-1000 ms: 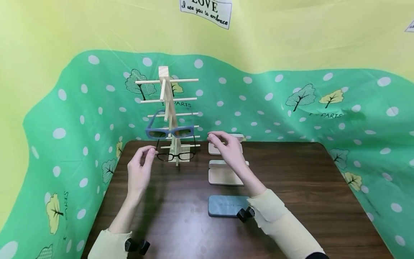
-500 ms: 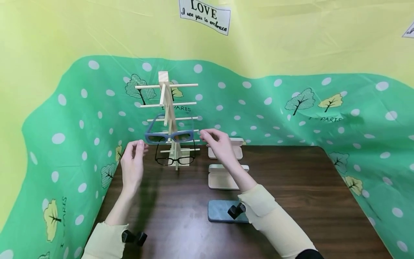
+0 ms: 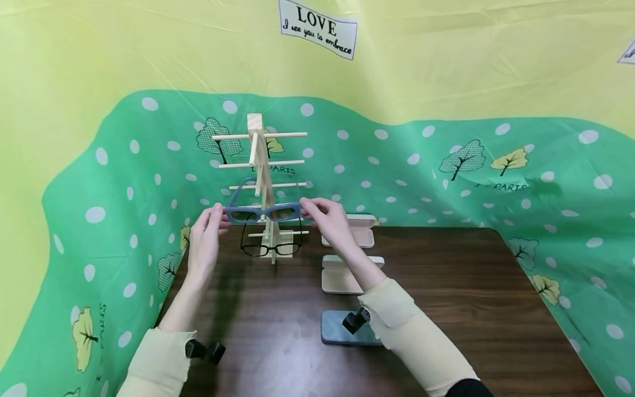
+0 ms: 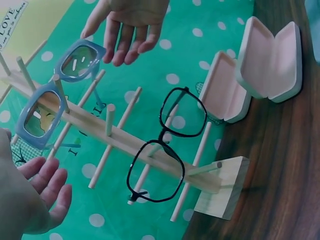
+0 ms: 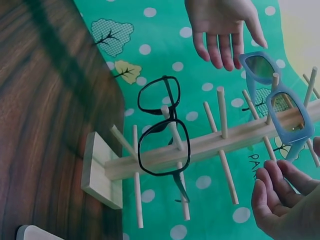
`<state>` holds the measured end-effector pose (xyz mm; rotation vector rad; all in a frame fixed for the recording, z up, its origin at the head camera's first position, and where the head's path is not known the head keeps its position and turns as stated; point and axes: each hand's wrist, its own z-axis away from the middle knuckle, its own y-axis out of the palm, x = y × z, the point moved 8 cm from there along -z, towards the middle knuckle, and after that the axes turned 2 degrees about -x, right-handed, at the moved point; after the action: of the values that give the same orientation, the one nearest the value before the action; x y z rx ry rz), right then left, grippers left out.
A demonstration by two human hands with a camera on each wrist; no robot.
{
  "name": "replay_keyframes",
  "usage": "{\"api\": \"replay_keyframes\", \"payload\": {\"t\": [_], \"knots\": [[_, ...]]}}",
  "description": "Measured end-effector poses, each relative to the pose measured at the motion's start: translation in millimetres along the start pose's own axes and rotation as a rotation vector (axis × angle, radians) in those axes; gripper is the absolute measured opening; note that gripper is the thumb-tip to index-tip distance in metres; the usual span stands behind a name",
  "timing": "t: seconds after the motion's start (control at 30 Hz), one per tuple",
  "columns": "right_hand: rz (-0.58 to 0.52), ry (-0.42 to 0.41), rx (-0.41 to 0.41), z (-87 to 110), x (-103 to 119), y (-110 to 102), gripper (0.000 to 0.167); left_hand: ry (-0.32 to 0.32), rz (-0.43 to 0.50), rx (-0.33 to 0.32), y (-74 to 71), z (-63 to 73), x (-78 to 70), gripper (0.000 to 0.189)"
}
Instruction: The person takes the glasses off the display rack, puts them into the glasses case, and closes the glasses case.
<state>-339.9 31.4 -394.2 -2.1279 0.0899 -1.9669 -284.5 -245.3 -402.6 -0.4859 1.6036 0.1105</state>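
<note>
Your left hand (image 3: 203, 242) is relaxed and open, right by the left end of the blue sunglasses (image 3: 263, 213), which sit partway up the wooden rack (image 3: 265, 171). Your right hand (image 3: 329, 221) has its thumb at their right corner, can't tell if it's pinching. Black glasses (image 3: 270, 250) hang just below.

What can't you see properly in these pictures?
Head view: part of the blue case, covered by the right sleeve and black wrist camera.
Head view: part of the nearer open case, behind the right forearm.
Right wrist view: part of the thumb on the right grip, cut off by the right edge.
Same view: pale thing, cut off at the bottom.
</note>
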Motion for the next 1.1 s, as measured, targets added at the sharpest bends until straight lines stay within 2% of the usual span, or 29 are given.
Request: {"api": "replay_keyframes", "payload": {"t": [0.17, 0.37, 0.6, 0.9, 1.1], "knots": [[-0.01, 0.037, 0.0, -1.0, -0.1, 4.3, 0.042, -0.036, 0.057, 0.039, 4.4, -2.6, -0.1, 0.058], [-0.051, 0.048, -0.013, -1.7, 0.3, 7.3, 0.04, -0.034, 0.133, 0.037, 7.4, -3.5, -0.4, 0.047], [-0.095, 0.065, -0.017, -1.7, 0.1, 10.8, 0.037, -0.034, 0.168, 0.014, 7.6, -0.7, -2.5, 0.046], [-0.127, 0.061, -0.032, 5.2, 2.4, 8.9, 0.034, -0.033, 0.189, -0.032, 5.1, 17.0, -3.2, 0.042], [-0.158, 0.028, -0.023, 13.4, 7.4, 5.3, 0.033, -0.01, 0.263, -0.045, 5.3, 32.0, -5.9, 0.036]]}}
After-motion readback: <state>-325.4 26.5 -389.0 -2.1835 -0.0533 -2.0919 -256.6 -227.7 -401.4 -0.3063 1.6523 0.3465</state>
